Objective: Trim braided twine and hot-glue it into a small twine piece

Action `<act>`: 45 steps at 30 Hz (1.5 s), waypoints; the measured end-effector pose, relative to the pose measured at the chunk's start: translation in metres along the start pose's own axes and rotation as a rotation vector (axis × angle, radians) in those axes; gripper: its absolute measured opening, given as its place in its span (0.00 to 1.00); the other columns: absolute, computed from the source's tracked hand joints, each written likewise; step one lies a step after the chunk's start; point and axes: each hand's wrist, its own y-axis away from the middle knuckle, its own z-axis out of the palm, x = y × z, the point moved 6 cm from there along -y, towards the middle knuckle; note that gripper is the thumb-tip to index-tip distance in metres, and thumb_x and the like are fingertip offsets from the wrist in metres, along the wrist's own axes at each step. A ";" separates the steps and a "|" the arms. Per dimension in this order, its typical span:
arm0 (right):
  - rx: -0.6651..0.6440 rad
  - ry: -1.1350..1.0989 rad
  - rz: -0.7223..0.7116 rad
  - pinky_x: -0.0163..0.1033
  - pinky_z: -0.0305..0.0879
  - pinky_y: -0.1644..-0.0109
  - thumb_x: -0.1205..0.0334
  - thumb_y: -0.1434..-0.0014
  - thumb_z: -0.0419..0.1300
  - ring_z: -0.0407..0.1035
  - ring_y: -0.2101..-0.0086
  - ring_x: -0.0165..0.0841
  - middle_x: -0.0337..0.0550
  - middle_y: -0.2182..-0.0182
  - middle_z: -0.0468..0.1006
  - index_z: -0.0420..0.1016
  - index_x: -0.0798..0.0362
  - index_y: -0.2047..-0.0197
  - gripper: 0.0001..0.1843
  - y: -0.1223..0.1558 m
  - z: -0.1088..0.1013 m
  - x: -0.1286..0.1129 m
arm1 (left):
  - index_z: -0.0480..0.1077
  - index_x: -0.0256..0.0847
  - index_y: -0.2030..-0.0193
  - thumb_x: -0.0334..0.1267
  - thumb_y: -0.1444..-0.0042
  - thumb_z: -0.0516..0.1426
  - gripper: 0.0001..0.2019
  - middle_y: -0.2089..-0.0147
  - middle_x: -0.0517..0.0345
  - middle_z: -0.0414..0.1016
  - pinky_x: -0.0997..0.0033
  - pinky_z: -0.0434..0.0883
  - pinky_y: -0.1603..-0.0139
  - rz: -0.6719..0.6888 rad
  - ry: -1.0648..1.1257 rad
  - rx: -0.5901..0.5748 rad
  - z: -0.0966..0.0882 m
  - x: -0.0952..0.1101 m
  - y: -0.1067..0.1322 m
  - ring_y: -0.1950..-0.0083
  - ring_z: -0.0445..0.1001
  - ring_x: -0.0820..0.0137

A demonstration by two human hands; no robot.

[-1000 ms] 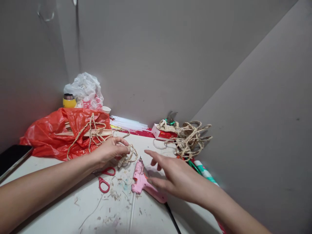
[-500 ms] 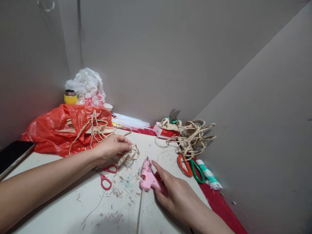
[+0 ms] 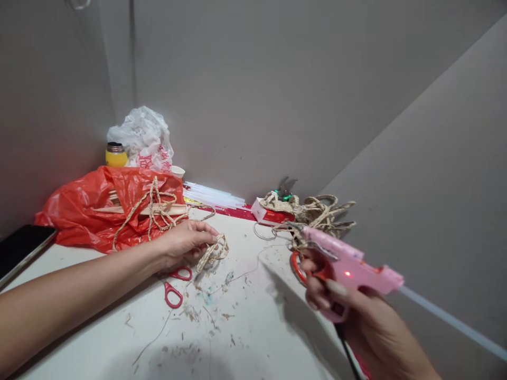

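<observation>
In my left hand (image 3: 189, 241) is a small looped piece of braided straw cord (image 3: 213, 253), pinched between thumb and fingers just above the table. Under that hand lie red-handled scissors (image 3: 173, 295), their blades partly hidden. My right hand (image 3: 356, 311) is wrapped round the handle of a pink hot glue gun (image 3: 352, 261), raised above the table's right side. Its nozzle points left, a small red light glows on its body, and a long translucent glue stick (image 3: 451, 321) sticks out of the rear.
A red plastic bag (image 3: 79, 206) with wooden sticks and braided cord lies at the left, beside a phone (image 3: 26, 250). Glue sticks (image 3: 214, 196) line the back. A heap of braided cord (image 3: 317, 211) sits back right. Scraps litter the white table (image 3: 253, 327).
My right hand has closed on the glue gun and lifted it off the table, up and to the right, turning its nozzle leftward. My left hand has hardly moved with the cord.
</observation>
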 end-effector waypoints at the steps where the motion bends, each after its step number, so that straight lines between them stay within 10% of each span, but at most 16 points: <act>1: -0.029 -0.029 0.083 0.31 0.55 0.80 0.54 0.53 0.69 0.55 0.82 0.22 0.42 0.69 0.73 0.76 0.51 0.59 0.19 0.001 0.009 0.010 | 0.71 0.36 0.72 0.32 0.57 0.62 0.05 0.83 0.67 0.64 0.80 0.51 0.82 -0.003 0.016 -0.004 -0.001 -0.003 -0.002 0.83 0.55 0.81; 11: -0.251 0.219 0.225 0.32 0.50 0.77 0.42 0.43 0.58 0.55 0.79 0.25 0.35 0.81 0.64 0.71 0.55 0.71 0.22 0.012 0.074 0.064 | 0.70 0.33 0.73 0.34 0.57 0.65 0.08 0.78 0.62 0.67 0.82 0.59 0.79 -0.084 0.086 -0.095 -0.005 -0.020 -0.011 0.79 0.62 0.81; 25: -0.219 0.244 0.166 0.33 0.45 0.80 0.43 0.42 0.57 0.49 0.80 0.26 0.31 0.82 0.57 0.69 0.54 0.48 0.27 0.016 0.079 0.065 | 0.72 0.32 0.70 0.30 0.54 0.63 0.04 0.77 0.60 0.69 0.82 0.67 0.77 -0.156 0.152 -0.210 0.010 -0.023 -0.004 0.78 0.67 0.79; 37: -0.182 0.271 0.159 0.35 0.46 0.79 0.41 0.44 0.58 0.49 0.81 0.27 0.33 0.83 0.56 0.68 0.52 0.78 0.23 0.015 0.076 0.062 | 0.73 0.32 0.71 0.31 0.56 0.64 0.05 0.77 0.59 0.69 0.83 0.66 0.78 -0.174 0.177 -0.230 0.013 -0.025 -0.002 0.78 0.66 0.80; 45: -0.175 0.298 0.152 0.33 0.47 0.80 0.39 0.44 0.58 0.50 0.81 0.25 0.32 0.84 0.56 0.64 0.53 0.80 0.26 0.015 0.074 0.062 | 0.73 0.32 0.72 0.31 0.56 0.64 0.06 0.78 0.59 0.69 0.82 0.65 0.78 -0.181 0.179 -0.238 0.014 -0.025 -0.002 0.77 0.66 0.80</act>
